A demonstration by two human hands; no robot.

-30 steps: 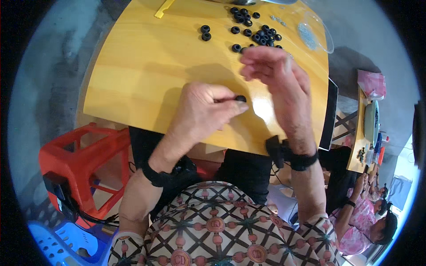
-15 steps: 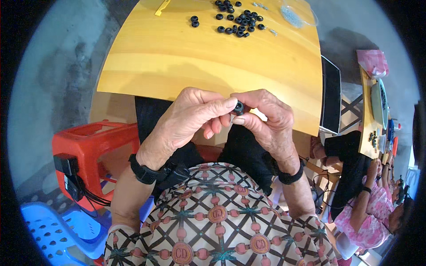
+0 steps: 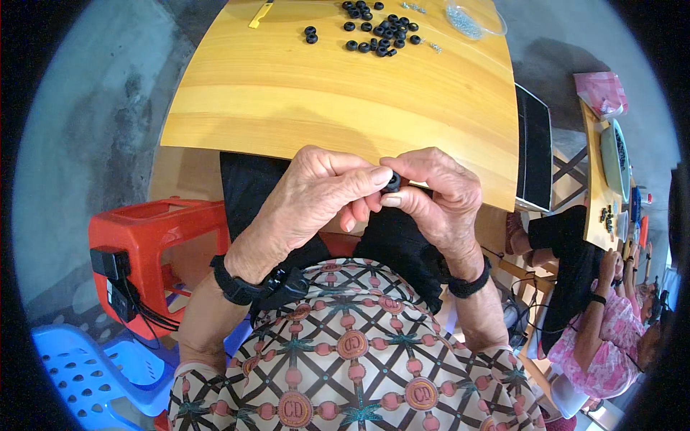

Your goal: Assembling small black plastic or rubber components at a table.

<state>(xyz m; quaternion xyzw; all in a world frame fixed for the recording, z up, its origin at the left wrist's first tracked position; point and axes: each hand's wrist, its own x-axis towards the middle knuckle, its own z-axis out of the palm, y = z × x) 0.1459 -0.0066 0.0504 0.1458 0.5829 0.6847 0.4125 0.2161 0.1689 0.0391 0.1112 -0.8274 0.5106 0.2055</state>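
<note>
Between my two hands, just off the near edge of the wooden table (image 3: 323, 100), is a small black round part (image 3: 392, 182) with a hole in it, like a little wheel. My left hand (image 3: 309, 197) pinches it with thumb and fingers from the left. The thumb and forefinger of my right hand (image 3: 440, 197) grip its right side. Fingertips cover much of it, and anything small inside the hole cannot be made out. Several similar black round parts (image 3: 384, 32) lie in a loose group at the table's far side.
Tiny silvery pieces fill a clear shallow dish (image 3: 467, 23) at the far right. A yellow-handled tool (image 3: 261, 14) lies far left. A red stool (image 3: 158, 223) and blue plastic chair (image 3: 93, 373) stand at my left. To the right, another person (image 3: 604, 330) sits by a second table (image 3: 595, 179).
Both hands have shifted slightly to the right and nearer with the black part. It is turned a little, and both hands still grip it.
</note>
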